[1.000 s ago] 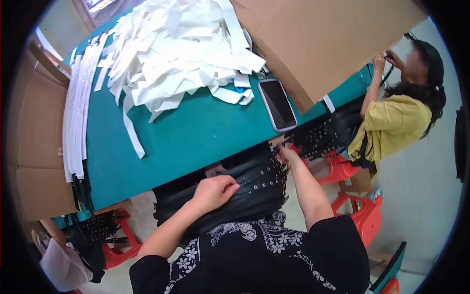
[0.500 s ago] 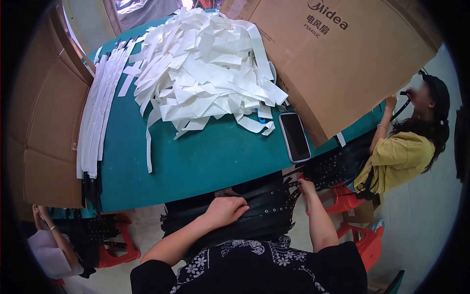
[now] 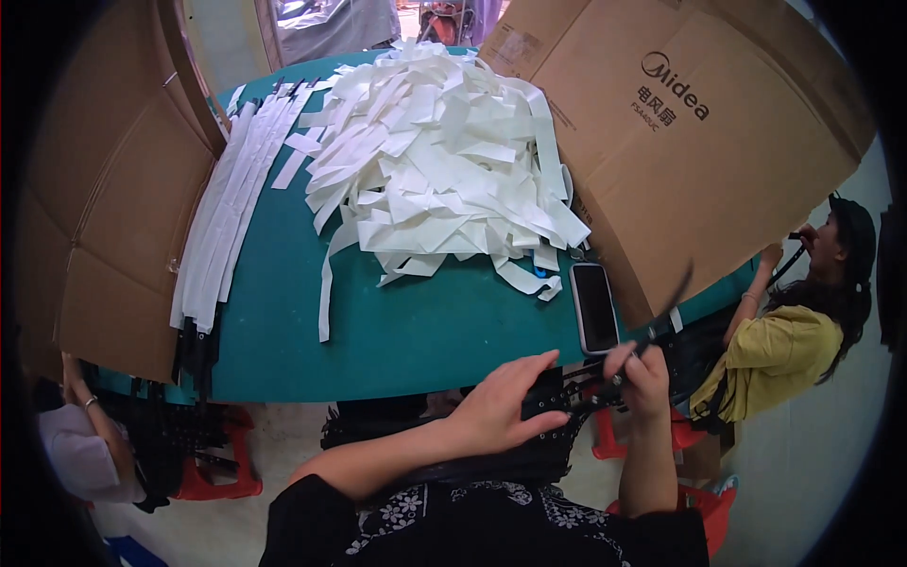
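My right hand is raised at the near right edge of the table, its fingers closed round a black belt. One end of the belt sticks up past the phone, blurred by motion. Its other part runs left toward my left hand, which is open, thumb and fingers apart, just short of the strap. Below both hands, a heap of black belts with metal eyelets lies across my lap, partly hidden by my forearm.
On the green table lie a pile of white strips, a phone and white-wrapped bundles. Cardboard sheets stand at right and a cardboard panel at left. People sit on both sides, near red stools.
My right hand has risen from the lap with a belt. My left hand has lifted off the heap, moved right and opened. The view has shifted, so the table appears lower and farther right.
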